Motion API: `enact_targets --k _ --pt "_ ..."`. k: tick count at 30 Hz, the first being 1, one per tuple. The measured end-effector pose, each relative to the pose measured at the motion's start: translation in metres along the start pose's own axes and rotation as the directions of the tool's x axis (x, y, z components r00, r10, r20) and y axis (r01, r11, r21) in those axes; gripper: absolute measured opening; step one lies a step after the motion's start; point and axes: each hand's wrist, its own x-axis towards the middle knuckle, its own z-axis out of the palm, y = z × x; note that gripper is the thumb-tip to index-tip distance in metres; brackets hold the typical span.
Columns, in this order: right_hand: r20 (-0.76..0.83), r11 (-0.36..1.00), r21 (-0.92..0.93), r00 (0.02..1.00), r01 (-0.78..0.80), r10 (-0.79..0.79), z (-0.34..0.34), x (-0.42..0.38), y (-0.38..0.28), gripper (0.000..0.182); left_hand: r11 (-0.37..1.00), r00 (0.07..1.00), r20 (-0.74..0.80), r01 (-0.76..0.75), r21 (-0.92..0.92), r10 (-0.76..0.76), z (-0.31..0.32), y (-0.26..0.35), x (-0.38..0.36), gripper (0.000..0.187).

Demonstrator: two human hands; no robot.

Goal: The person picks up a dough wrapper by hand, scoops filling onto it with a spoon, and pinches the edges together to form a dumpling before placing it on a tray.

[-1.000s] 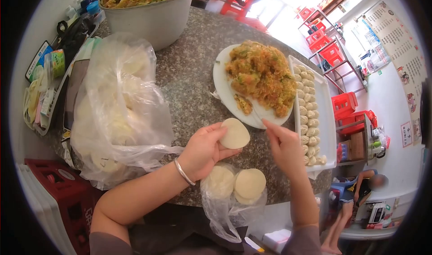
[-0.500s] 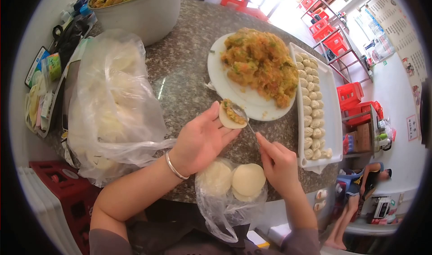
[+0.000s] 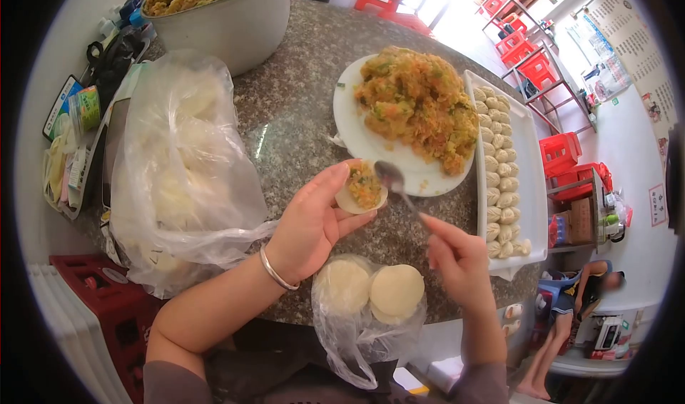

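Observation:
My left hand [image 3: 312,215] holds a round dumpling wrapper [image 3: 348,203] across its fingers, with orange-green filling [image 3: 364,186] spread on it. My right hand [image 3: 457,258] is closed around the handle of a metal spoon [image 3: 391,177], whose bowl is just right of the wrapper's edge. Behind them stands a white plate [image 3: 351,122] heaped with the same chunky filling [image 3: 417,104]. Close to my body, two stacks of pale wrappers, a left stack [image 3: 344,286] and a right stack [image 3: 397,291], lie on a clear plastic bag [image 3: 349,343].
To the right, a white tray [image 3: 526,190] holds rows of pleated dumplings [image 3: 503,183]. At left lie a large plastic bag of wrappers [image 3: 189,169] and, behind it, a big pot [image 3: 228,37] of filling. A person [image 3: 571,318] sits at far right.
The spoon has lifted off the filling and moved right and up, clear of the wrapper. My left hand has tilted the wrapper, so more of its filling shows.

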Motion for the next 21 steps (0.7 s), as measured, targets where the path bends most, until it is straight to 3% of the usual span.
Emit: enact_targets --k 2,6,8,12,14,21 --pt "-0.036 0.864 -0.386 0.931 0.323 -0.364 -0.004 0.004 -0.007 0.034 1.000 1.000 0.022 -0.006 -0.031 0.007 0.000 0.002 0.001 0.043" --pt "0.025 0.811 -0.465 0.921 0.354 -0.388 0.000 0.003 -0.004 0.037 0.996 0.999 0.030 -0.028 -0.083 0.030 -0.002 0.005 0.000 0.043" --pt "-0.022 0.828 -0.490 0.945 0.273 -0.325 -0.005 0.002 -0.011 0.035 0.996 0.999 0.019 -0.050 -0.069 0.051 0.000 0.005 0.001 0.043" --pt "-0.083 0.857 -0.433 0.934 0.281 -0.348 -0.002 0.003 -0.019 0.033 0.997 0.996 0.077 -0.037 -0.067 0.042 -0.001 0.006 0.000 0.043" --pt "0.011 0.830 -0.457 0.935 0.319 -0.354 0.002 0.008 -0.013 0.032 0.997 0.997 0.069 -0.043 -0.057 0.046 -0.002 0.004 0.000 0.044" --pt "0.017 0.862 -0.432 0.958 0.267 -0.288 -0.006 -0.001 -0.030 0.031 0.991 0.990 0.038 -0.135 -0.021 0.135 0.002 0.010 -0.002 0.042"
